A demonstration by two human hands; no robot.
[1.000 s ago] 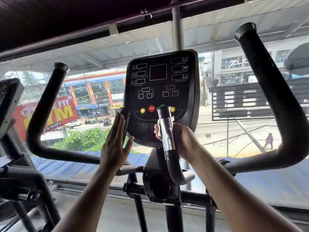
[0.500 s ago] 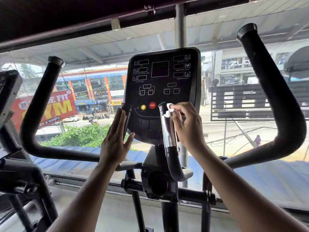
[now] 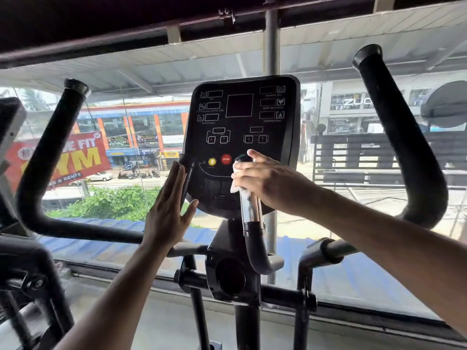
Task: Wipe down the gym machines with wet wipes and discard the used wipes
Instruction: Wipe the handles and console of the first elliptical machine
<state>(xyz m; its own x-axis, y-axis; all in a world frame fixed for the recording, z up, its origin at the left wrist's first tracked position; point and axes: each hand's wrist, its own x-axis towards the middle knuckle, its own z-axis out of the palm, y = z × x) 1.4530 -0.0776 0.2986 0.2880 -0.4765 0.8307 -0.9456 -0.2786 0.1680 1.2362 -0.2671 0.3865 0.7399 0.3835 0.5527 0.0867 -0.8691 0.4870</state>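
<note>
Right hand [image 3: 267,183] curled round the top of the short chrome grip [image 3: 250,205], a white wet wipe [image 3: 236,181] bunched between the fingers and the metal; wipe sits at the upper end of the grip, just under its dark cap and in front of the console's lower right part. Left hand [image 3: 168,210] flat, fingers straight and together, thumb out, palm against the console's [image 3: 240,137] lower left edge, beside a thin dark bar; holds nothing.

Outward: console carries a yellow button [image 3: 212,161] and a red STOP button [image 3: 226,159], both close to the right hand's knuckles. Two long black handlebars [image 3: 50,157] curve up on either side, well apart from both hands. Window behind shows a street and a red gym sign.

Risks, as judgement:
- Wipe is small and scrunched; a stroke down the chrome could leave it rolling up or slipping out, so skin rubs the metal instead.
- Fingers near STOP and the yellow button could press one if the hand rides up over the cap.
- Wet chrome is slick; grip may slide faster than intended and knock the black joint below.
- Left hand only presses, so a hard pull could tilt the console.
- Back of the grip is hidden; can't tell if it gets covered.
- Long handlebars look untouched; task likely far from done, no bin in view.
</note>
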